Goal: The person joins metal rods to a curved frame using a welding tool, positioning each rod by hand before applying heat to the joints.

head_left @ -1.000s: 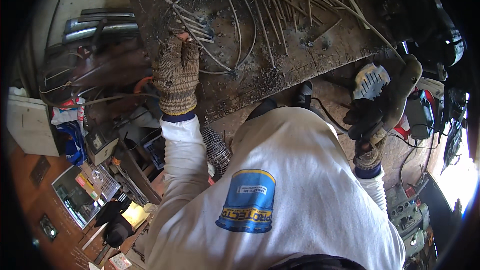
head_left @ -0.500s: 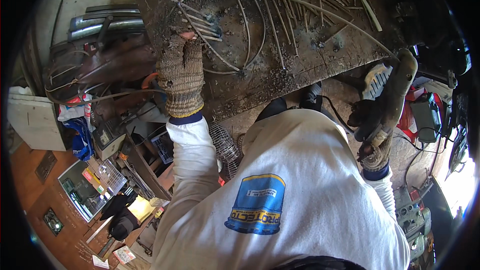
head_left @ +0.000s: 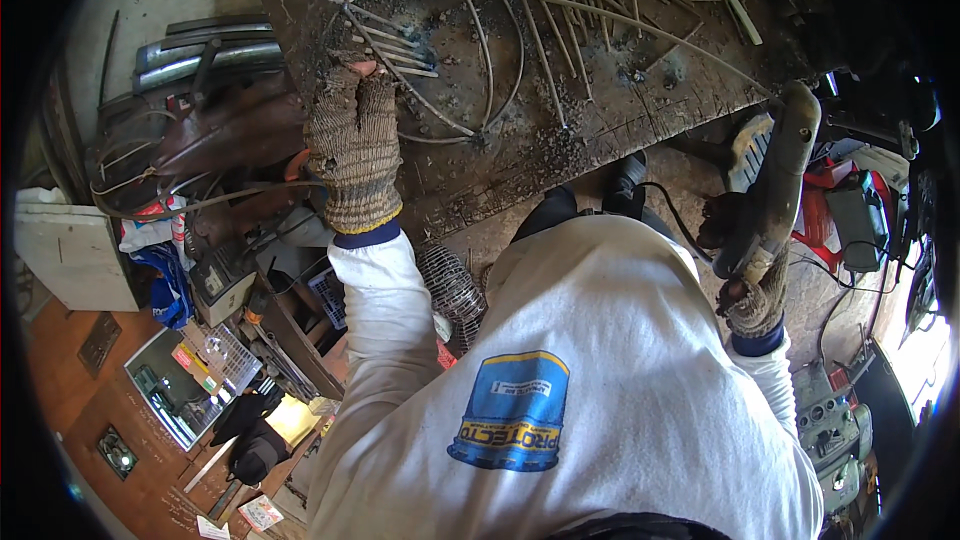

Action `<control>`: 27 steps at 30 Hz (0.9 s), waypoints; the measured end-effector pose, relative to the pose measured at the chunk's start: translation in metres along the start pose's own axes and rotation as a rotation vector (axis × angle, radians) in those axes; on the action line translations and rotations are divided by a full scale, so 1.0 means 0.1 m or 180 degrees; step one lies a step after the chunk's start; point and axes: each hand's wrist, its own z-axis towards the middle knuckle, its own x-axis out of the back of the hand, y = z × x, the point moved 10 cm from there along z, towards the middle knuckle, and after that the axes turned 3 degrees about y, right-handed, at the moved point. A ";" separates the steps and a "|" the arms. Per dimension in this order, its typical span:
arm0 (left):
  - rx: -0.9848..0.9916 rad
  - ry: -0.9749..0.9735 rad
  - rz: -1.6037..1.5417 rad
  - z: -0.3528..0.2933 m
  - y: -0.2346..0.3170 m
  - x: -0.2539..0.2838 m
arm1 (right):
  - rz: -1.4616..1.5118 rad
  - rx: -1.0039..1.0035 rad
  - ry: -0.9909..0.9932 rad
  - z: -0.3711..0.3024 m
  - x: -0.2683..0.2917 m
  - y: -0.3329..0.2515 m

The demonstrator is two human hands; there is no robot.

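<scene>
My left hand (head_left: 355,145), in a worn striped knit glove with a bare fingertip showing, rests at the left side of a round metal rod frame (head_left: 487,65). Its fingers are closed beside several short rods (head_left: 395,50), but what they hold is hidden. My gloved right hand (head_left: 757,305) is wrapped around the handle of a welding electrode holder (head_left: 785,170) at the right, raised beyond the table edge. A long thin electrode (head_left: 625,20) runs from the holder's jaw leftward over the table. Its far end appears close to the frame's upper part; contact cannot be told.
Many loose thin rods (head_left: 590,0) lie on the dark worktable (head_left: 530,165). A wire coil (head_left: 455,290) stands below its front edge. Metal pipes (head_left: 205,55) and a white box (head_left: 75,250) are at the left. A black cable (head_left: 680,220) hangs near the holder.
The scene has shifted slightly in the picture. The electrode's far end sits a little lower against the frame, and the holder is slightly higher. My left hand stays beside the short rods.
</scene>
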 end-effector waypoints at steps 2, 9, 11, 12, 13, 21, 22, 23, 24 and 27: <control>-0.0016 0.0008 -0.0087 0.01 0.00 -0.01 | -0.0126 0.0026 0.0176 0.00 0.04 -0.02; 0.0230 -0.0122 0.0044 0.00 -0.01 0.00 | -0.0568 0.0163 -0.0029 0.03 0.07 -0.05; 0.0196 -0.0077 0.0054 0.01 0.01 0.01 | -0.0539 0.0135 -0.0081 0.05 0.04 -0.07; 0.0153 -0.0034 0.0064 0.01 0.03 0.01 | -0.0567 0.0137 -0.0091 0.06 0.03 -0.08; 0.0162 -0.0034 0.0061 0.01 0.02 0.01 | -0.0594 0.0140 -0.0102 0.07 0.03 -0.09; 0.0219 -0.0090 0.0093 0.02 0.01 0.01 | -0.0468 0.0161 -0.0118 0.11 0.01 -0.06; 0.0224 -0.0095 0.0099 0.01 0.00 0.01 | -0.0536 0.0196 -0.0127 0.11 0.02 -0.06; 0.0286 -0.0078 0.0080 0.00 -0.04 0.00 | -0.0532 0.0195 -0.0125 0.12 0.01 -0.07; 0.0348 -0.0061 0.0060 -0.01 -0.07 0.01 | -0.0458 0.0127 -0.0159 0.12 -0.01 -0.06; 0.0360 -0.0151 0.0277 0.00 -0.07 0.00 | -0.0338 -0.0186 -0.0107 0.12 -0.13 -0.12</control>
